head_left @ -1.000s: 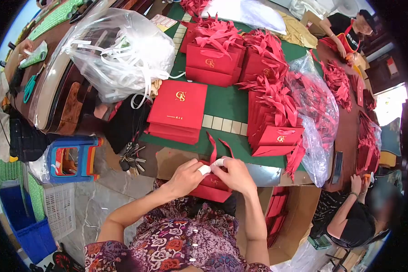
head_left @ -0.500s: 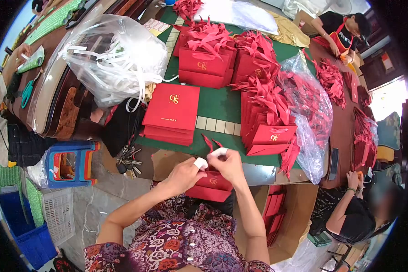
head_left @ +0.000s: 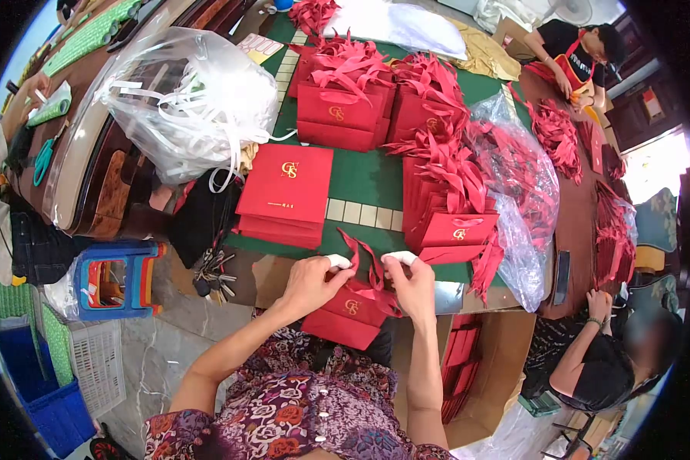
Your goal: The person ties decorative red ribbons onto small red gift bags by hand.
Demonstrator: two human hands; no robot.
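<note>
A small red paper bag [head_left: 350, 313] with a gold monogram is tilted at the table's front edge, close to my lap. Red ribbon [head_left: 375, 270] rises from its top in a loose loop. On one side my left hand [head_left: 312, 285] pinches the ribbon between thumb and forefinger. Opposite it, my right hand [head_left: 411, 285] is closed at the fingertips on another part of the ribbon, mostly hidden by the fingers. White wraps cover fingertips on both hands. Just beyond lies a stack of flat red bags [head_left: 285, 188].
Ribboned red bags [head_left: 337, 119] stand in rows at the back, with more [head_left: 458, 228] at right. A clear bag of white ribbons [head_left: 195, 107] sits at left. Keys [head_left: 216, 274] hang at the edge. A cardboard box [head_left: 489, 383] stands below. Two people work at right.
My hands have moved apart, the right one shifting right. The ribbon between them has opened into a larger, looser loop, and more of the bag's front shows.
</note>
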